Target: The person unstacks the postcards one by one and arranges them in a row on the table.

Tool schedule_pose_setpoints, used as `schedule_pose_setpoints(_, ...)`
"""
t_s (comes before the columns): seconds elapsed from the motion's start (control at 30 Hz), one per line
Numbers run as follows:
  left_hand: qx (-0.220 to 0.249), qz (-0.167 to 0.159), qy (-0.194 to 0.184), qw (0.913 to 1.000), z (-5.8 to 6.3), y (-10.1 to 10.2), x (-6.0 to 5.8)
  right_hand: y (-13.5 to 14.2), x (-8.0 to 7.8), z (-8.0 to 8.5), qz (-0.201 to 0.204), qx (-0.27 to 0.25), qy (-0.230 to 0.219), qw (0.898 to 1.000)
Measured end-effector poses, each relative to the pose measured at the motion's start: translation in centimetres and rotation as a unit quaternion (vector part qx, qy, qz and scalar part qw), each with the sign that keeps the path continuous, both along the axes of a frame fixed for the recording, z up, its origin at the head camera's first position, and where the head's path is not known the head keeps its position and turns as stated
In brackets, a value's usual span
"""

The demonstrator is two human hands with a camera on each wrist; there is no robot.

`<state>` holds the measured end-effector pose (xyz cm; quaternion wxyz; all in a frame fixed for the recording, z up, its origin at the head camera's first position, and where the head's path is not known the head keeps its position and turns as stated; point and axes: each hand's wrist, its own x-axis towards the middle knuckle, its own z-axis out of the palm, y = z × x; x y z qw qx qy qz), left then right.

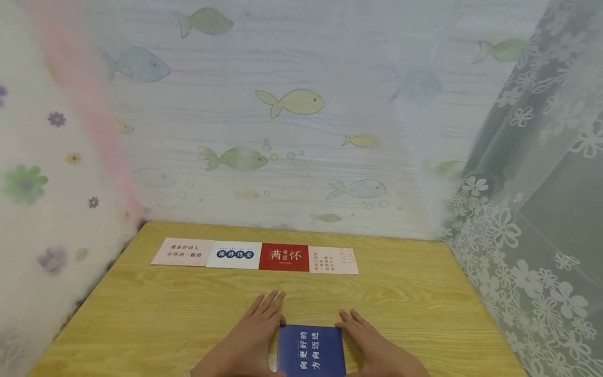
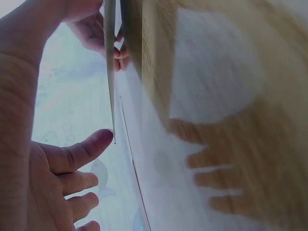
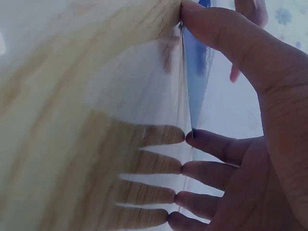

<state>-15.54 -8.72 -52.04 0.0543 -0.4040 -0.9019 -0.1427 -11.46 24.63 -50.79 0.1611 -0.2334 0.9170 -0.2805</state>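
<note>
A dark blue card (image 1: 311, 348) with white characters lies between the two hands at the bottom of the head view. My left hand (image 1: 249, 340) holds its left side, index fingertip at the far corner and thumb by the near part. On the opposite side, my right hand (image 1: 374, 343) holds the card the same way, between thumb and index finger. The right wrist view shows the card (image 3: 196, 72) spanning from thumb to index fingertip, while the other fingertips touch the glossy tabletop. From the left wrist, the card (image 2: 110, 72) appears edge-on, close over the table.
Farther back on the wood-grain table (image 1: 188, 309) lies a row of cards: a pale pink one (image 1: 181, 252), a white one (image 1: 234, 254), a red one (image 1: 285, 257) and another pale one (image 1: 333, 260). Fish-patterned curtain (image 1: 292, 157) hangs behind; lace curtain (image 1: 527, 272) borders the right.
</note>
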Motion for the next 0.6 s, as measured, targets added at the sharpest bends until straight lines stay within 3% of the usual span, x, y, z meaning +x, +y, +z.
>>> schedule_pose_setpoints(0.27,0.016,-0.013,0.006,0.9998,0.7,-0.1,-0.1,-0.1,-0.1,-0.4,0.046,-0.024,0.027,0.998)
schedule_pose_setpoints(0.6,-0.067,-0.047,-0.033,0.9961,1.3,-1.0,0.7,-0.4,0.4,0.2,0.033,-0.038,-0.008,0.999)
